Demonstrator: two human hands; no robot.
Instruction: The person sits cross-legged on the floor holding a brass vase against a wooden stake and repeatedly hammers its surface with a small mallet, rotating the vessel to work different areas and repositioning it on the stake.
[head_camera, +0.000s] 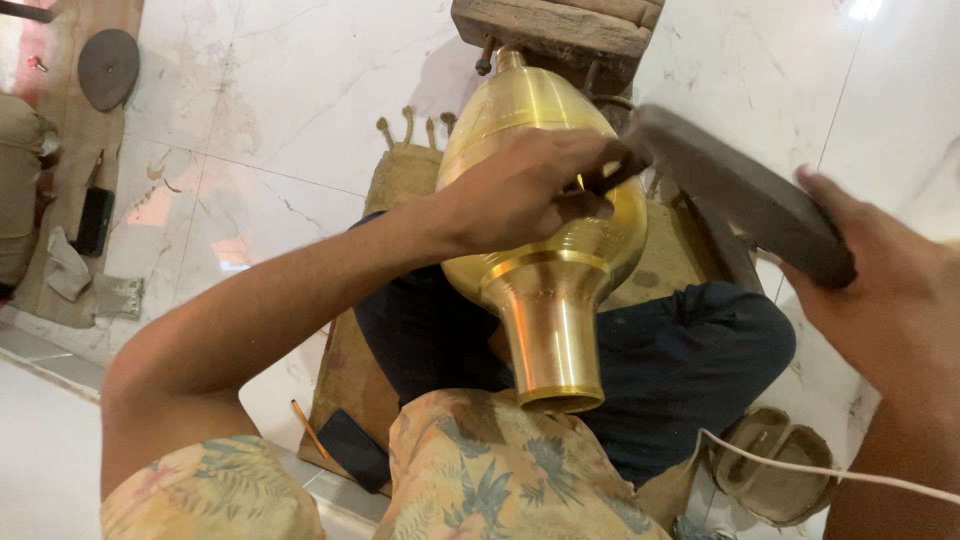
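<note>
Because the large polished brass vessel (545, 250), bulbous in the body with a flared neck pointing back toward the person, lies on its side across the lap over dark trousers (690, 350), its far tip set against a worn wooden block (555, 25), it looks liable to roll or slip if the steadying pressure eases; a round, smooth body gives little purchase. The flat dark grey tool (745, 195), a broad paddle-like slab held above the vessel's right shoulder, could, as I judge it, mark or dent the shiny surface if it came down off-angle, and the fingers beneath it sit near that path. The left hand (525, 190) rests over the top of the bulb, fingers curled and pinching a small dark piece at the tool's near end, though blur keeps me from saying exactly what it is. The right hand (890, 290) is closed around the tool's wider end, thumb along its upper edge. A black phone (353, 448) lies on the brown mat (340, 370) by the left knee, and a white cable (830, 472) crosses the lower right.
</note>
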